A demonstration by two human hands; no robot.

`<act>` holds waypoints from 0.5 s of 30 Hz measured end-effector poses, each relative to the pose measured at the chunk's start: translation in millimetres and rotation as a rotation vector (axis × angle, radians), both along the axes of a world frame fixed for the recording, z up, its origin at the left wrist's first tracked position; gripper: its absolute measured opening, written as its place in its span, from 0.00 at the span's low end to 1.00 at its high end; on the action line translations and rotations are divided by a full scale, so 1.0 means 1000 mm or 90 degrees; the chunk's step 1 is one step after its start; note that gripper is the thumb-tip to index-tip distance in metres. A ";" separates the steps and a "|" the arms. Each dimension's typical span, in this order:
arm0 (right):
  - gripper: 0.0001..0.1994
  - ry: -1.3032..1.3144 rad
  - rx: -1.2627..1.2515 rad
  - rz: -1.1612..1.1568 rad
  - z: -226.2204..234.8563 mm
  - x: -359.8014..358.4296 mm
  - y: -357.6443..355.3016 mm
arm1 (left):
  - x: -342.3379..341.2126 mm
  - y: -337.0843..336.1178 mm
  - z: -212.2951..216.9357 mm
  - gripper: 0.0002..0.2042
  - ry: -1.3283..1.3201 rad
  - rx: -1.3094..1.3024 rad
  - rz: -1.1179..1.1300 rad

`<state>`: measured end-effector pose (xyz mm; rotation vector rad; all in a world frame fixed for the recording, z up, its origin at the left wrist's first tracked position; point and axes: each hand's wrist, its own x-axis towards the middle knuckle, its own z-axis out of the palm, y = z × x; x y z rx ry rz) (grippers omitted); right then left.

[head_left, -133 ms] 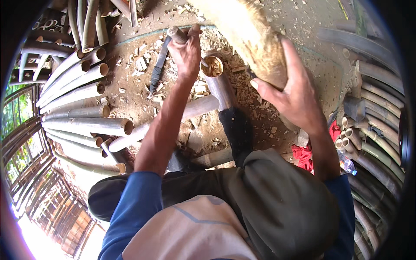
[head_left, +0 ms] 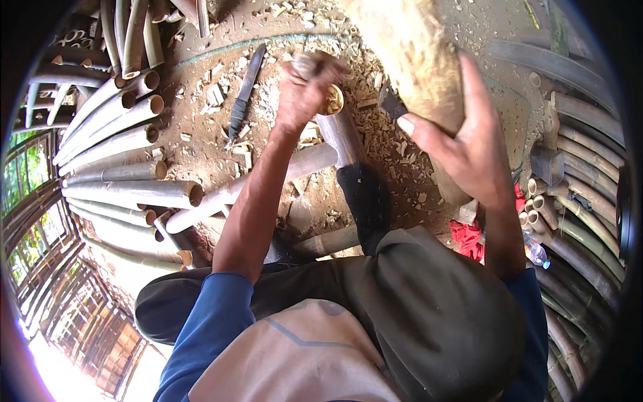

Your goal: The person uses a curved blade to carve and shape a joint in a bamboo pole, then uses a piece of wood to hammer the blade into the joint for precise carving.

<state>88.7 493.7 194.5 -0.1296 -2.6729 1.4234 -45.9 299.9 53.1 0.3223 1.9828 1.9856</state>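
Observation:
My left hand (head_left: 305, 94) is wrapped round the wooden handle (head_left: 306, 65) of a chisel-like tool, smeared by motion. It is beside the open end of a bamboo tube (head_left: 343, 137), which has pale shavings in its mouth. The tool's tip is hidden in this moment. Raised on the right, my right hand (head_left: 472, 144) grips the lower end of a thick, pale wooden club (head_left: 418, 53), thumb on one side and fingers on the other. A dark flat piece (head_left: 390, 102) shows near the right thumb; whether it is held I cannot tell.
A knife with a dark wrapped handle (head_left: 239, 115) lies on the ground to the left. Wood chips surround the bamboo tube, and a bamboo pole (head_left: 295, 167) crosses near it. Cut bamboo (head_left: 134, 194) is stacked left, with more poles (head_left: 583, 141) right, near a red cloth (head_left: 467, 238) and plastic bottle (head_left: 536, 253).
My left hand has shifted right and slightly down, tilting the tool's handle over the tube's mouth. My right hand and the club have moved a little right, baring more of the dark piece.

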 end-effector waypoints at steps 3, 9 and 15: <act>0.40 0.047 -0.117 0.004 0.010 -0.005 -0.010 | 0.015 -0.009 0.010 0.10 -0.042 -0.147 -0.175; 0.41 -0.127 0.231 0.208 -0.018 -0.022 -0.030 | 0.013 -0.019 -0.049 0.14 0.315 -0.158 0.033; 0.49 -0.068 0.025 0.010 -0.051 0.009 -0.014 | -0.042 -0.037 -0.006 0.10 -0.005 0.245 0.414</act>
